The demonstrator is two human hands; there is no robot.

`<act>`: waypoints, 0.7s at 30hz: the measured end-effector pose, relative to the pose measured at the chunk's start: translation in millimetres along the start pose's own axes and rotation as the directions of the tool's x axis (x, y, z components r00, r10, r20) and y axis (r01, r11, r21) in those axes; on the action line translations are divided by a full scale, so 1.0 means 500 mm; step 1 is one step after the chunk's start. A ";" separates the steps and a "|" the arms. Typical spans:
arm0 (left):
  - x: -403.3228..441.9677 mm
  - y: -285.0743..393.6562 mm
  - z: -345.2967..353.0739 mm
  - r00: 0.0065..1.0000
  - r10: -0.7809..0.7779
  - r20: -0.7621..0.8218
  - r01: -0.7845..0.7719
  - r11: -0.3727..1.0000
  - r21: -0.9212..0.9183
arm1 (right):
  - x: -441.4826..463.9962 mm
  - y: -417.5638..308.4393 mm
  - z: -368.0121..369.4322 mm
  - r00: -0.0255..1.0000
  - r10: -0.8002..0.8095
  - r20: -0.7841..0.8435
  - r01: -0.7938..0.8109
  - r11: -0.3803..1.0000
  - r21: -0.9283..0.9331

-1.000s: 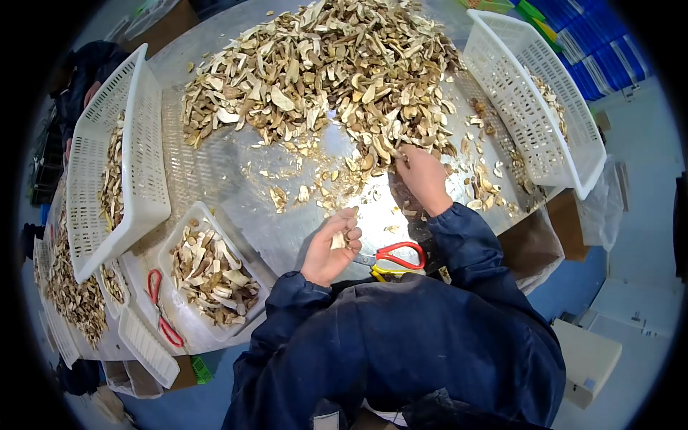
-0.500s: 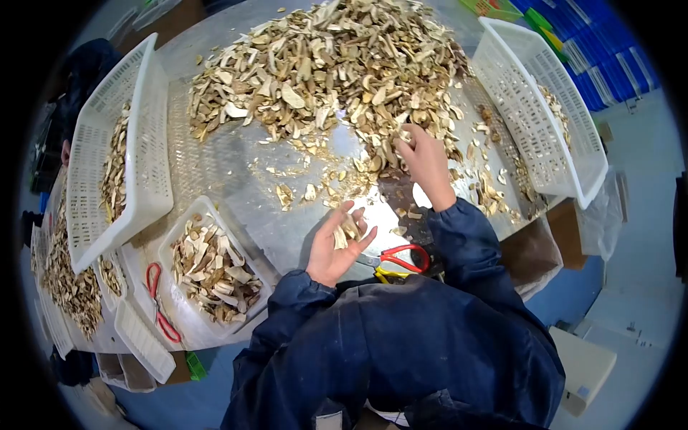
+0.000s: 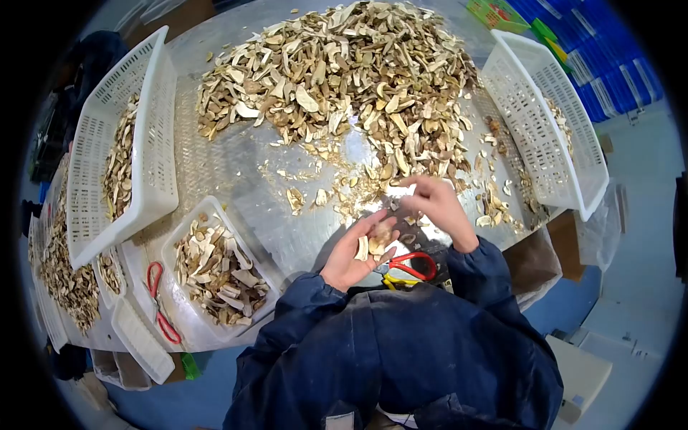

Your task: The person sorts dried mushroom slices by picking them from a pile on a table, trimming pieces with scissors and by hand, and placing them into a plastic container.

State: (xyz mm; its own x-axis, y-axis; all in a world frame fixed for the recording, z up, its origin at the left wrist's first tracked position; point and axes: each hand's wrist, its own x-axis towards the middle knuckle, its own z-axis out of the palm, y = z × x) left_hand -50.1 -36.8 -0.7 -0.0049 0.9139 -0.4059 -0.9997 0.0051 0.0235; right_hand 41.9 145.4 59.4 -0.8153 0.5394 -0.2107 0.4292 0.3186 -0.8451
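My left hand [image 3: 351,256] is cupped palm up, holding several pale dried mushroom slices [image 3: 363,248]; a brownish piece there is blurred. Just right of it and a little higher, my right hand [image 3: 438,206] has its thumb and fingers curved but apart, and I see nothing between them. Beneath both hands lies a pair of scissors [image 3: 414,266] with red and yellow on the handles, partly hidden by my left hand and clothing. Ahead, a large heap of mushroom slices [image 3: 337,72] covers the back of the metal table [image 3: 247,168].
A white tub of slices [image 3: 266,304] stands to my left, beside red-handled scissors [image 3: 155,290]. Tall white perforated baskets holding slices flank the heap, one at left [image 3: 154,143] and one at right [image 3: 519,107]. Crumbs and loose slices [image 3: 494,208] lie near my right hand.
My right hand has come away from the heap's edge, down and toward my body, close to the left. My left hand has shifted slightly right, with a brownish piece showing in its palm.
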 end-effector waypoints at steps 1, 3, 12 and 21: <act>0.002 -0.005 -0.020 1.000 -0.009 -0.011 0.009 1.000 -0.003 | 0.017 -0.004 -0.001 0.995 0.026 -0.100 -0.031 0.998 -0.051; 0.006 -0.012 -0.055 1.000 -0.007 -0.020 0.007 1.000 -0.003 | 0.073 0.037 -0.002 0.965 -0.056 -0.256 -0.022 0.957 -0.291; -0.015 0.001 -0.038 0.994 0.111 -0.013 -0.108 0.981 0.159 | 0.138 0.113 0.019 0.964 -0.110 -0.241 0.035 0.954 -0.298; -0.005 -0.006 -0.013 0.964 0.264 0.043 -0.259 0.879 0.401 | -0.039 0.041 0.085 0.949 0.135 0.284 -0.310 0.553 0.773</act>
State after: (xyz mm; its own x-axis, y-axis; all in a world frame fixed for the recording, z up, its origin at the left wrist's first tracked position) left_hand -47.1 -41.5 -5.7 -0.2676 0.8993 -0.3459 -0.8678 -0.0690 0.4921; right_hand 50.1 108.2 25.3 -0.8265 0.3336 -0.4535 0.1897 -0.5934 -0.7823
